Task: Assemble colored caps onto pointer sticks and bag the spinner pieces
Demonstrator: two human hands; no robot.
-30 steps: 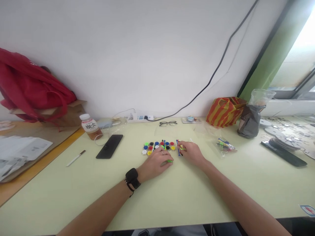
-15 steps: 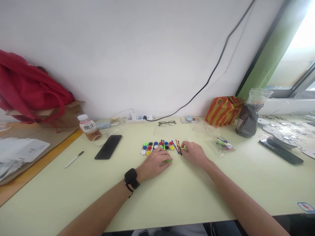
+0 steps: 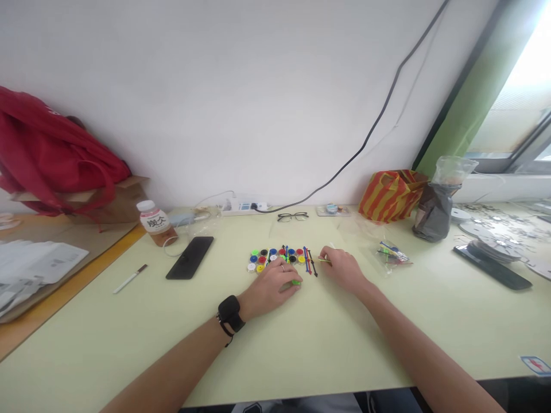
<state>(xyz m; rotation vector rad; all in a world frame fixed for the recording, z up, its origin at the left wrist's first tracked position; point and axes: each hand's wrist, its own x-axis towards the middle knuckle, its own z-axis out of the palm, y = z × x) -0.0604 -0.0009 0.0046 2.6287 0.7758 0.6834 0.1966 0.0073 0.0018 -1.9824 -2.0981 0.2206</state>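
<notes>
Pinching a slim yellow-green stick (image 3: 324, 260) in the right hand (image 3: 342, 268). Gripping a small, partly hidden, bright green piece (image 3: 296, 282) in the left hand (image 3: 272, 288).

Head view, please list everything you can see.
Round pieces: many, multicoloured, centre
Arrow pieces: several, multicoloured, centre
Green piece: one, green, centre
Thin piece: one, yellowish, centre
Glasses: one, dark, back centre
Bottle: one, brown and white, left
Phone: one, black, left
Stick: one, white and brown, left
Power strip: one, white, back
Thick cable: one, black, wall
Striped bag: one, red and yellow, right
Plastic bag: one, grey, right
Parts bag: one, clear, right
Flat discs: several, grey, right
Backpack: one, red, left
Box: one, brown, left
Packages: several, white, left
Curtain: one, green, right
Table: one, pale green, foreground
Watch: one, black, left wrist
Left hand: one, bare, at green piece
Right hand: one, bare, at thin piece
</notes>
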